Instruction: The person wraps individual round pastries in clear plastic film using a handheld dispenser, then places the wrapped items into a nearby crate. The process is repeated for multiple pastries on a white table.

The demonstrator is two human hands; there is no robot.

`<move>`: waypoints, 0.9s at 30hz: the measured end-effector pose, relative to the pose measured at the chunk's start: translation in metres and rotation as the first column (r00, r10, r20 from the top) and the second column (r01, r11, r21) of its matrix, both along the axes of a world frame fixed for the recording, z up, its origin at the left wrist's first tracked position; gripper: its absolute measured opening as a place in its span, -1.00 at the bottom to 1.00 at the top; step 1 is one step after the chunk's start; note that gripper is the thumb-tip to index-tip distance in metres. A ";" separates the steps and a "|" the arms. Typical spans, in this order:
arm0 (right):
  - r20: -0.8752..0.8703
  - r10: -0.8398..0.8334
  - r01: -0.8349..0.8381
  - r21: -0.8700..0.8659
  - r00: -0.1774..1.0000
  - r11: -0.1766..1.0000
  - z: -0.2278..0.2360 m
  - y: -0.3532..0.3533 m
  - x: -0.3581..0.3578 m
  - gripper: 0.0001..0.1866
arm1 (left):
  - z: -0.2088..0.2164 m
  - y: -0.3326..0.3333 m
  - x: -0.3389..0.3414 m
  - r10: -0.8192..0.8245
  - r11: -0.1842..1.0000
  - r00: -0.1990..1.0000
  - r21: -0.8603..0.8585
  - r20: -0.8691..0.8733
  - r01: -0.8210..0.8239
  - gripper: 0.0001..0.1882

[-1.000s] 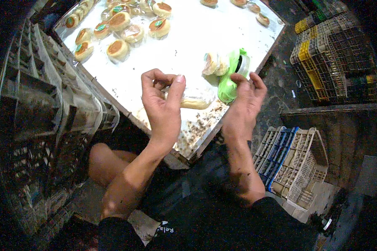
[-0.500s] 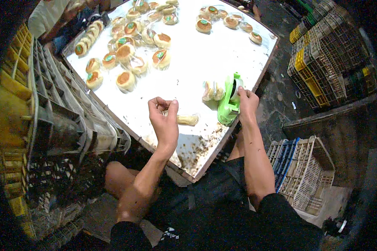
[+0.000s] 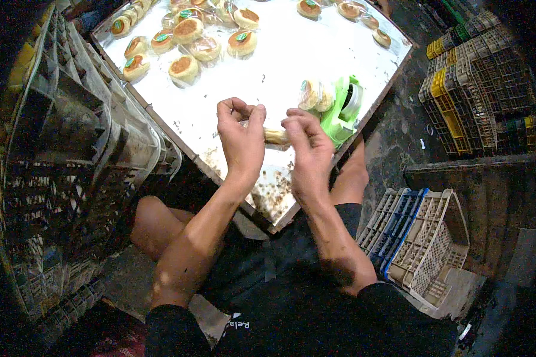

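Left hand (image 3: 242,140) in a narrow pinch on the wrapped bun (image 3: 275,136), which sits between both hands; right hand (image 3: 311,149) curled at its far end, grip unclear. White tabletop (image 3: 268,65) underneath, crates (image 3: 414,235) off to the right hand's right.

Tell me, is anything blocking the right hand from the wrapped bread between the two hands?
Nothing visible is: the fingers of the right hand are right by the wrapped bread, though contact is unclear. The green tape dispenser and more wrapped buns lie off to the side, not between.
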State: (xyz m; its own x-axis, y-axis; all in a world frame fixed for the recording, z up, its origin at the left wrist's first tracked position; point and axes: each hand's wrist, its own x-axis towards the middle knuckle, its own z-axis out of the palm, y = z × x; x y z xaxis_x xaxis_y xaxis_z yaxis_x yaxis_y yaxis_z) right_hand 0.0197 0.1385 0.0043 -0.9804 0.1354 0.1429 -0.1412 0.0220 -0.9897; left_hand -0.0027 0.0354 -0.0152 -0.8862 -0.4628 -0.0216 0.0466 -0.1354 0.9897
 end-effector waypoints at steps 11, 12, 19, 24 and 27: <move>0.344 0.199 -0.013 -0.475 0.918 0.880 -0.007 0.028 -0.048 -0.48 | 0.017 0.002 -0.035 -0.250 0.848 0.967 0.491 0.037 0.200 -0.64; 0.295 0.202 -0.080 -0.377 0.934 0.923 -0.012 0.029 -0.058 -0.48 | 0.010 -0.003 -0.042 -0.382 0.766 0.924 0.566 0.019 0.305 -0.61; 0.001 -0.061 0.057 0.316 0.998 0.947 -0.015 0.068 -0.136 -0.61 | -0.032 0.037 -0.115 -0.582 0.812 0.779 0.111 0.234 0.573 -0.34; 0.083 0.058 -0.096 0.602 0.995 0.793 -0.043 0.029 -0.248 -0.47 | -0.009 0.023 -0.102 -0.463 0.880 0.859 -0.002 0.220 0.475 -0.40; 0.441 -0.016 -0.310 0.655 0.897 0.689 -0.077 -0.028 -0.304 -0.08 | 0.006 -0.009 -0.093 -0.293 0.952 0.947 -0.047 0.130 0.301 -0.54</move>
State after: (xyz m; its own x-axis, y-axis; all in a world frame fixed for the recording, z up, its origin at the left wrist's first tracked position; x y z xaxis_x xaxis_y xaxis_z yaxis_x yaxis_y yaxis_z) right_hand -0.2846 0.1101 -0.0727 -0.9666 0.0054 -0.2561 0.1776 0.7346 -0.6549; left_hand -0.0955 0.0261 -0.0090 -0.9764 -0.1828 -0.1153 -0.1060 -0.0599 0.9926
